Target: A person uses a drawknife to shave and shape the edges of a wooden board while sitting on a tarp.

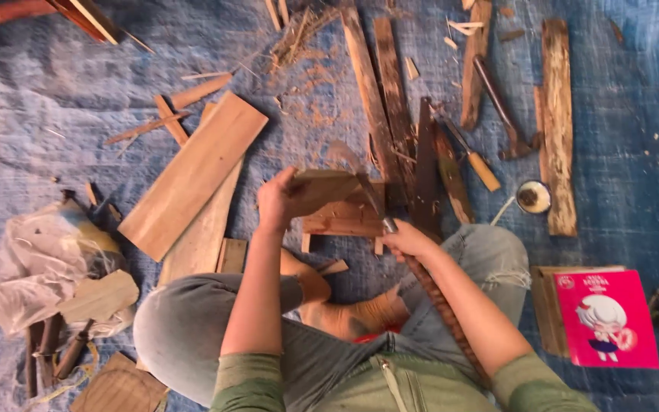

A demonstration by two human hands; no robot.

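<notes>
My knees (pixel 192 320) frame the work: left hand (pixel 276 200) grips the wood piece (pixel 322 191), right hand (pixel 406 240) holds the blade (pixel 364 187); best I shave away from fingers.

The curved steel blade (pixel 356 172) above the right hand (pixel 406 238) is motion-blurred, and its long wooden handle (pixel 444 309) disappears behind that forearm.

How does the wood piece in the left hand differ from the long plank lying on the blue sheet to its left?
The wood piece is short, dark and held up by the left hand; the long plank is pale, far longer and lies flat on the blue sheet, untouched. A curved blade, gripped by the right hand, meets only the held piece. Both are flat boards.
</notes>
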